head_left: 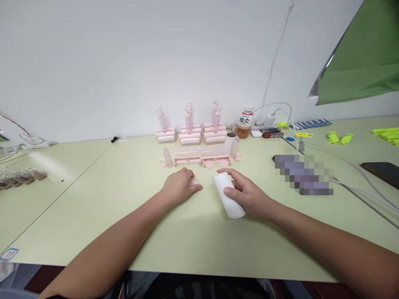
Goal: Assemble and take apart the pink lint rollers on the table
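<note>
My right hand (246, 192) grips a white paper roll (227, 195) that lies on the pale green table (124, 199), thumb on top and fingers round its far side. My left hand (180, 185) rests on the table to the left of the roll, fingers curled over a small pink piece (193, 181) that peeks out by the fingertips. Just beyond both hands lie two pink clear-covered cases (201, 157) and loose pink handles (167, 158). Behind them stand three assembled pink lint rollers (190, 129) in a row.
A bottle with an orange drink (245, 123) stands at the back right, next to a power strip with white cables (274, 118). Yellow-green items (339, 137) and a dark phone (382, 172) lie far right. A green sheet (364, 58) hangs upper right. Small packets (21, 176) lie at left.
</note>
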